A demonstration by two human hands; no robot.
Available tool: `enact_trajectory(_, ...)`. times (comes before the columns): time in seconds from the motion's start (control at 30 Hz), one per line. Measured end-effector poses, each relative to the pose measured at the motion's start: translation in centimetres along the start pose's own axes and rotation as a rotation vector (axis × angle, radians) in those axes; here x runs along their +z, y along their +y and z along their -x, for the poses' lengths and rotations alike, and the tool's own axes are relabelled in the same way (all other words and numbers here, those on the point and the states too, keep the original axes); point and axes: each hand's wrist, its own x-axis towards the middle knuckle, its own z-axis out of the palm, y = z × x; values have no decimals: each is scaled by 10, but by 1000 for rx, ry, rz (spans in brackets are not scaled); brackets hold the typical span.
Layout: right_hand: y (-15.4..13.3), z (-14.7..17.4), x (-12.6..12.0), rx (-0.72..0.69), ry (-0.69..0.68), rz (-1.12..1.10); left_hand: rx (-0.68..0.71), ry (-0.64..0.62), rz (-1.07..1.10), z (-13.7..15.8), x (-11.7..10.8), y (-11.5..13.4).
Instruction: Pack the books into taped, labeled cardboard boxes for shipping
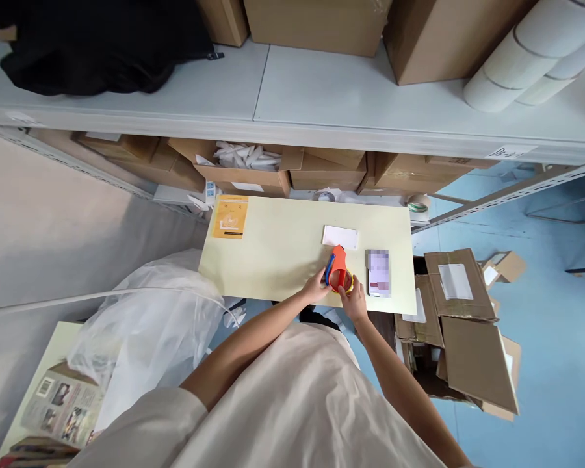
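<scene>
A tape dispenser [338, 258] with an orange-red body, a blue part on its left and a yellow ring sits between my hands, over the near edge of the pale yellow table [273, 260]. My left hand [316, 287] grips it from the left side. On the right, my right hand [353, 300] has its fingers closed on the lower rim near the yellow ring. Just beyond the dispenser lies a white rectangular card or box [340, 236]. A phone [379, 273] with a blurred screen rests to the right of my right hand.
An orange-yellow booklet [230, 217] lies at the table's far left corner. Cardboard boxes [246, 174] line the shelf behind, under a grey upper shelf [322, 84]. Opened cartons [475, 354] are piled at the right; a translucent plastic bag [151, 318] bulges at the left.
</scene>
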Motion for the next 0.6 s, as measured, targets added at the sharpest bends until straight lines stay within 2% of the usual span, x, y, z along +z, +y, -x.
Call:
enact_trajectory(0.1,4,0,2,-5,-19,4,-30,-12,-87,6,-2,-1)
enact_trajectory(0.23,3,6,-3,-62,13,32,-102,55,-145,17,-14,-6)
enact_trajectory(0.4,-9,18,-21,-399,150,169,-173,169,-135,42,-44,-21)
enact_trajectory(0.5,-25,21,-28,-575,39,172,-212,234,-101,65,-65,-33)
enact_trajectory(0.6,-50,17,-25,-681,-243,194,-246,303,-45,91,-81,-46)
